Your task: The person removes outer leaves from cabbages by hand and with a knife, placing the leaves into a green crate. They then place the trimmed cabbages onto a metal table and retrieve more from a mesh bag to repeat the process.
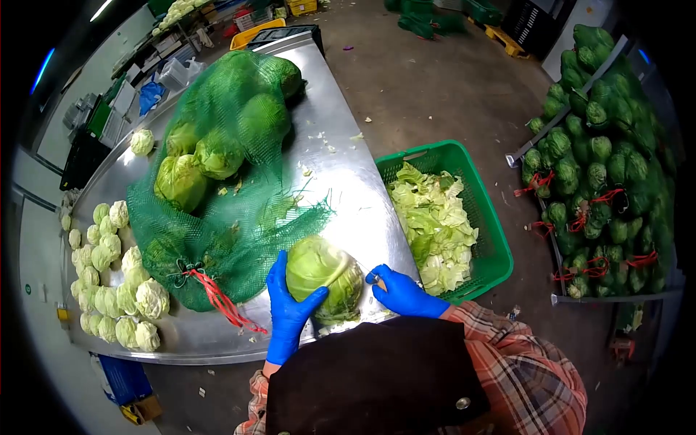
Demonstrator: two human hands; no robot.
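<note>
A large green cabbage (322,279) rests at the front edge of the steel table. My left hand (288,312) grips its left side, thumb and fingers spread round it. Close to the right side of the cabbage, my right hand (406,292) is closed on what looks like a small knife (379,283); only a short light-brown part shows and the blade is hard to make out. Just beyond lies a green mesh sack (239,239) with red ties (221,301), holding several large cabbages (181,181).
Several trimmed pale cabbages (109,250) stand along the left of the steel table (348,159). A green crate (496,254) of loose leaves (431,225) stands against its right edge. Further right, stacked mesh sacks of cabbages (605,174) fill a metal-framed rack.
</note>
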